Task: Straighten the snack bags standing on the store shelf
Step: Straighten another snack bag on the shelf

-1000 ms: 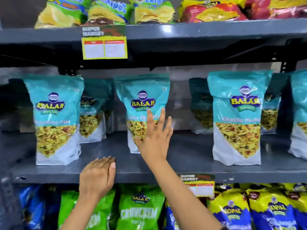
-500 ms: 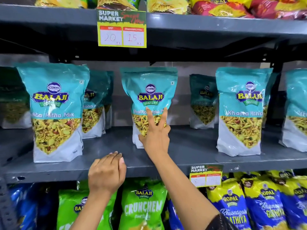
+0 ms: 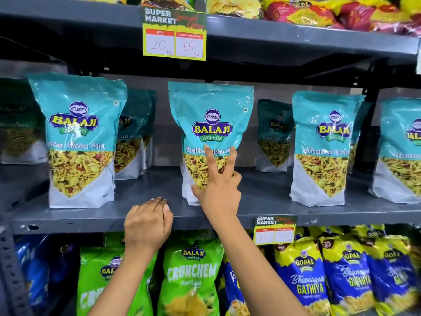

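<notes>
**Right hand on centre teal bag, left hand on shelf lip**

Middle shelf [image 3: 136, 215], front row: four teal Balaji "Khatta Mitha Mix" bags standing upright. Left bag [image 3: 79, 142], centre bag [image 3: 210, 124], right bag [image 3: 323, 147], plus a fourth bag [image 3: 403, 147] cut off by the frame's right edge. Behind them, darker in shadow: at least two back bags [image 3: 133, 135] behind the left one, one rear bag [image 3: 273, 133] between centre and right. More at far left, too dim to count.

Right hand [image 3: 218, 185] is spread, palm against the lower front of the centre bag, two fingers [image 3: 210, 160] pointing up in a V over the printed name, thumb at the bag's lower left. Whether it grips or only presses, cannot tell. Left hand [image 3: 149, 224] is curled, fingers together, resting over the shelf's front edge, holding nothing, left of the centre bag and apart from it.

Price tag [image 3: 174, 34] hangs from the upper shelf, reading 20 and 15; a second tag [image 3: 274, 230] clips on the middle shelf's edge, right of the right forearm. Lower shelf: green Crunchem bags [image 3: 191, 277], blue-yellow Gathiya bags [image 3: 305, 279].

Bare shelf shows between front bags on both sides of the centre bag. Centre bag's top sits close under the upper shelf.
</notes>
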Motion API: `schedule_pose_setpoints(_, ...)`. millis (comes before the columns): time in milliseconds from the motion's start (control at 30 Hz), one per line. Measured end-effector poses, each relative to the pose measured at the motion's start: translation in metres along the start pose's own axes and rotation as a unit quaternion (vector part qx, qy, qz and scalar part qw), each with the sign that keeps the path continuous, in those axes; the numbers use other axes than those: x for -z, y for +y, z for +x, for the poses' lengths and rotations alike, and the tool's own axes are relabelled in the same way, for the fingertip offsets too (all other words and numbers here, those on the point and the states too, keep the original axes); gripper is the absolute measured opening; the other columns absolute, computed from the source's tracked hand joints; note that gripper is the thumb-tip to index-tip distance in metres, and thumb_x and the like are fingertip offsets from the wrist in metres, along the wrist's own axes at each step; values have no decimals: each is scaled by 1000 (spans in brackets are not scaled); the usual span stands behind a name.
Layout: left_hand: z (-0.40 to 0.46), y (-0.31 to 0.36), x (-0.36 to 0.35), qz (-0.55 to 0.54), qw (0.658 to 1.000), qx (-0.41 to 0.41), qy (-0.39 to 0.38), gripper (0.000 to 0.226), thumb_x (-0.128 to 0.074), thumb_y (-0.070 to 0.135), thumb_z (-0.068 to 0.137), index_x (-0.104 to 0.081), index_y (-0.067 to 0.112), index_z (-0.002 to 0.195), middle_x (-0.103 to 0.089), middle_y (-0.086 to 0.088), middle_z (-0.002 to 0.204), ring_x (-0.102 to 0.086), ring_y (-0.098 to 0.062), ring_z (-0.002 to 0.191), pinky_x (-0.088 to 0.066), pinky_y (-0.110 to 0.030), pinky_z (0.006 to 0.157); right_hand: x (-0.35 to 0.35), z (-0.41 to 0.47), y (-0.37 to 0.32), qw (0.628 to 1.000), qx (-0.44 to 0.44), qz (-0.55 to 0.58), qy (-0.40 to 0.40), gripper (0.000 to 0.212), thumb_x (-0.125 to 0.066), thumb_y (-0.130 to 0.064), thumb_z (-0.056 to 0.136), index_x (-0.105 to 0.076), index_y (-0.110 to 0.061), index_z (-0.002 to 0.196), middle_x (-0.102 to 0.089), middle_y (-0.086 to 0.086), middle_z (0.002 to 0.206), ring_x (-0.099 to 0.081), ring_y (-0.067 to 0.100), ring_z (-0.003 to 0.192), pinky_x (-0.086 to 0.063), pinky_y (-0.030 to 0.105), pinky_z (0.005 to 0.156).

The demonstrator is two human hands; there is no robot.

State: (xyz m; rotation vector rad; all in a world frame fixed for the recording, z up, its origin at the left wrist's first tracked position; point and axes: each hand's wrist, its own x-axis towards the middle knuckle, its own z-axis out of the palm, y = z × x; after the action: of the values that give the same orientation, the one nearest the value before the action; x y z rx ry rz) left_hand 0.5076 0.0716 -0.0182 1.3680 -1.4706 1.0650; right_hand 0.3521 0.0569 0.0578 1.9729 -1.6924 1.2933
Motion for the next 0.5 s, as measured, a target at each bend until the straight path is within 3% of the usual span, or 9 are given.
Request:
schedule_pose_setpoints(200,0,2,2,-4,1000,5,-13,40,-39,20,89,-75,3,80,-74,-12,82,-72,-25,75,-47,-33,66,5,-6,-1,1000,-4,-18,14,109,-78,-49,68,-4,-49,147,0,14,161,-44,35,101,-52,38,56)
schedule_pose_setpoints(367,1,2,4,-6,1000,12,-22,39,-40,20,88,-75,5,80,-74,-10,84,-71,-25,75,-45,-34,66,8,-5,-1,1000,-2,-1,-11,107,-78,-44,70,-4,-50,147,3,13,161,-43,35,102,-40,34,52)
schedule_pose_setpoints(500,1,2,4,-7,999,15,-30,38,-40,20,88,-75,6,81,-74,-10,84,-71,-25,76,-45,-34,67,13,-3,0,999,-1,17,-31,104,-76,-41,71,-5,-52,146,5,11,160,-42,35,103,-41,34,53)
